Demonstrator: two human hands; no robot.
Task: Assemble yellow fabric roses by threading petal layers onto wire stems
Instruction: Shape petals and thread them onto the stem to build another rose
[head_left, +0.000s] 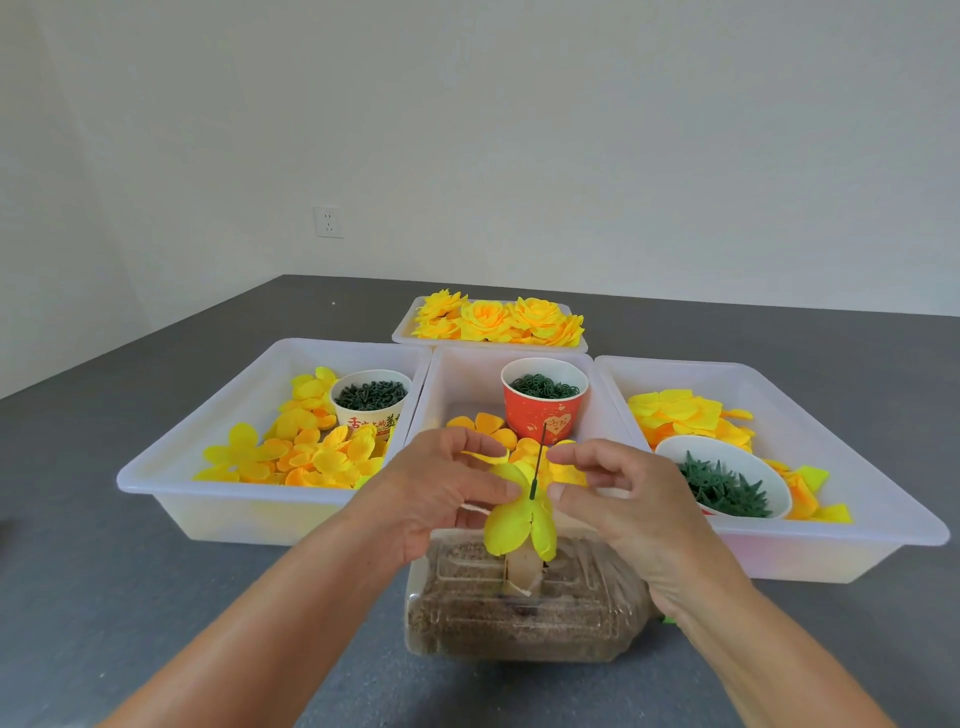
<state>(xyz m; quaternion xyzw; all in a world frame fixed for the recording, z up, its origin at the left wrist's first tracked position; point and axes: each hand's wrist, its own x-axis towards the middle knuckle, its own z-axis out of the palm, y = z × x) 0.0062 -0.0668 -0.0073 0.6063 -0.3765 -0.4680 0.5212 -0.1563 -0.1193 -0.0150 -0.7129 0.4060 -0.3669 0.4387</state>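
Nearest the person, a clear plastic container filled with brown grainy material lies on the grey desk, with a pale upright holder rising from its top. Just above it, both hands meet around a yellow petal layer threaded onto a thin dark green wire stem that stands nearly upright. The left hand pinches the petal layer from the left, thumb and fingers curled onto the fabric beside the stem. The right hand pinches it from the right, fingertips close to the wire. The two hands sit close together, with only the stem and the petal folds between them.

Behind the hands stand three white trays side by side. The left tray holds loose yellow and orange petals and a white paper cup of dark green pieces. The middle tray holds a few orange petals and a red paper cup filled with small green rings. The right tray holds more yellow petals and a white bowl of spiky green leaf-like parts.

Farther back, a smaller white tray carries finished yellow roses, packed together. Beyond the desk is a pale wall with a white power socket.
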